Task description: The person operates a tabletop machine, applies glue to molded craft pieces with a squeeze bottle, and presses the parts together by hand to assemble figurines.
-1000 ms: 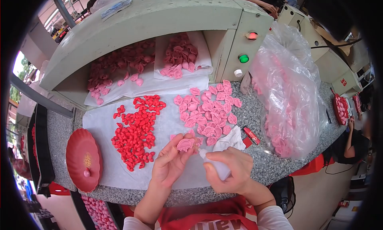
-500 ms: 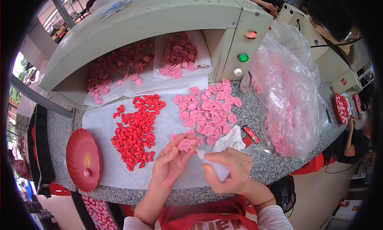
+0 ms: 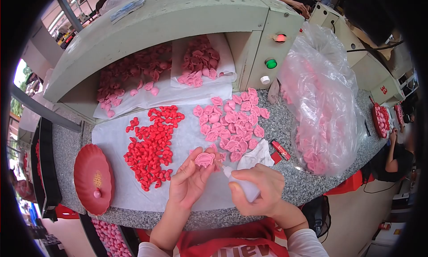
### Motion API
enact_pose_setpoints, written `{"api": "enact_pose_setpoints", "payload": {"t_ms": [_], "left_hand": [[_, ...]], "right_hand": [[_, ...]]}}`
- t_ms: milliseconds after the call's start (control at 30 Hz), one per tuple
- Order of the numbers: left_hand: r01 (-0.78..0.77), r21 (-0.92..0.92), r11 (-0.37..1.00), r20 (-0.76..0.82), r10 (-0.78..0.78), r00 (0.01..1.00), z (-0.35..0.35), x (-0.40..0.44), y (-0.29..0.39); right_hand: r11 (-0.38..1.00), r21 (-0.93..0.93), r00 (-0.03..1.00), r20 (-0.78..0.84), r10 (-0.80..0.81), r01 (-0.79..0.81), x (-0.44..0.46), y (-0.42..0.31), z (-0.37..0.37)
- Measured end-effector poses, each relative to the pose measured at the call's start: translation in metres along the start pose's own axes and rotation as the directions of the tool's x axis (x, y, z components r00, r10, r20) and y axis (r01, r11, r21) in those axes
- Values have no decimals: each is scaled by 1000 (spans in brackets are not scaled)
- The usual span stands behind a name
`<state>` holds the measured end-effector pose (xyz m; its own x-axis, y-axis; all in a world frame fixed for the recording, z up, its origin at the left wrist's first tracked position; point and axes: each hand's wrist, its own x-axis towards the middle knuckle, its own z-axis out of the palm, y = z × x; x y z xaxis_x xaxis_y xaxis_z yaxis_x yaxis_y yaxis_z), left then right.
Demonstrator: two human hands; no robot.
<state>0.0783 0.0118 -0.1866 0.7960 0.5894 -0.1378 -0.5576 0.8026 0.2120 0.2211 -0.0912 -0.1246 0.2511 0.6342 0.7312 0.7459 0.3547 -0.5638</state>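
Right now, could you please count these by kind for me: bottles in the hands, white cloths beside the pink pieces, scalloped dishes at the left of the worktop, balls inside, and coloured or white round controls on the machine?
Bottle, in the right hand: 1
White cloth: 1
Scalloped dish: 1
Ball: 1
Controls (red, green, white): 3
Total: 7

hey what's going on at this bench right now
A person holds a small pink piece in the left hand and a squeeze bottle in the right hand, its nozzle pointing toward the left hand. Loose red pieces and a group of pink pieces lie beyond the hands. At the left, a red dish holds one pink ball.
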Motion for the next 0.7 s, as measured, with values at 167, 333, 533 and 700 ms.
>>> {"api": "enact_pose_setpoints", "payload": {"t_ms": [167, 333, 533, 700], "left_hand": [[1, -10, 1000, 26, -1, 1000, 0, 0, 1], [-11, 17, 1000, 31, 10, 999, 0, 0, 1], [-29, 47, 998, 37, 27, 999, -3, -1, 1], [-34, 32, 999, 42, 33, 999, -1, -1, 2]], "right_hand": [[1000, -2, 1000, -9, -8, 8, -1, 3, 2], [1000, -5, 1000, -5, -2, 2, -1, 3, 2], [1000, -6, 1000, -13, 7, -7, -2, 4, 3], [1000, -11, 1000, -12, 6, -6, -1, 4, 1]]}}
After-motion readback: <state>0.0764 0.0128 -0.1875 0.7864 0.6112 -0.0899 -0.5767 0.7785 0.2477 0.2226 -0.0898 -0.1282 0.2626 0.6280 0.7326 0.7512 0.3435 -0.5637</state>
